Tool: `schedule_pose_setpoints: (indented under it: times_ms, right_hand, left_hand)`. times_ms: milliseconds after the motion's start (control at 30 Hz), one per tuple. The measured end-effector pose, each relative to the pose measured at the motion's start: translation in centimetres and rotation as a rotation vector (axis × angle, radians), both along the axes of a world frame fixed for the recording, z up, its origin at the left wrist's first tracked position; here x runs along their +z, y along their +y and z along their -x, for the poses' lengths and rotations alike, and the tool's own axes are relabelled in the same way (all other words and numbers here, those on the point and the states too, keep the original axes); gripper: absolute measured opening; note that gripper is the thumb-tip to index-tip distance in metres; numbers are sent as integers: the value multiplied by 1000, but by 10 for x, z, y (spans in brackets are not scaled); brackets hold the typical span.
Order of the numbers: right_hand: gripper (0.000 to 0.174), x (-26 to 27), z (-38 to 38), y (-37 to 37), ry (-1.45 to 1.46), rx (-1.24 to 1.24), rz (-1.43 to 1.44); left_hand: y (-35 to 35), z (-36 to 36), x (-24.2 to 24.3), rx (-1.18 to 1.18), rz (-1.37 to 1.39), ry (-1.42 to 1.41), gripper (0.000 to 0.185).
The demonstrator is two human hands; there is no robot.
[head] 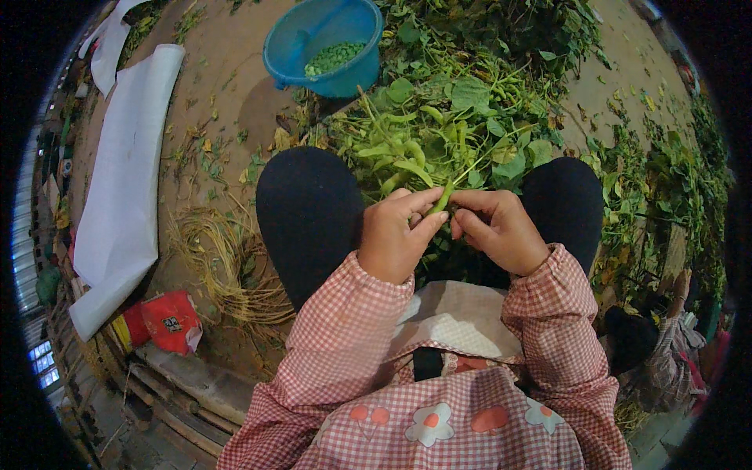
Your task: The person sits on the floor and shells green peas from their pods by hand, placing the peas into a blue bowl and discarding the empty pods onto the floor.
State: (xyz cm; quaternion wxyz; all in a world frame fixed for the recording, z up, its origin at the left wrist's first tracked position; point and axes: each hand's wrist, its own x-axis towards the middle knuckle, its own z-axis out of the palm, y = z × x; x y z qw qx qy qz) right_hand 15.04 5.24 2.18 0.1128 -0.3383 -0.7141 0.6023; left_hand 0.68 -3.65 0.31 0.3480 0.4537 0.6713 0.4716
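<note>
A green bean pod (443, 198) is pinched between the thumb and fingers of my left hand (399, 229), above the gap between my knees. The fingertips of my right hand (499, 226) are bent against the pod's right side, and its thumb lies below them. Just beyond both hands is a heap of picked pods (405, 155) mixed with stems and leaves. A blue plastic basin (352, 79) stands past the pods, up and to the left, with shelled green beans (335, 57) inside.
Leafy bean vines (499, 35) pile up ahead, and more vines (664, 182) lie at the right. On the left are a white sheet (126, 170), a coil of dry straw-coloured strands (235, 276) and a red packet (170, 320) bearing writing. Wooden poles (176, 420) lie at the lower left.
</note>
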Motion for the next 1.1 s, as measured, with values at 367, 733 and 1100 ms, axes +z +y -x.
schedule_pose_setpoints:
  times_ms: [367,733,1100]
  right_hand:
    - [18,7,4,-3,-59,-32,-130]
    - [23,7,-1,2,-13,16,167]
    - [22,16,-1,-1,-42,69,104]
  left_hand:
    - [4,-3,-18,53,-32,-202,29]
    - [9,2,7,123,300,-966,25]
    - [5,5,3,35,319,-867,18]
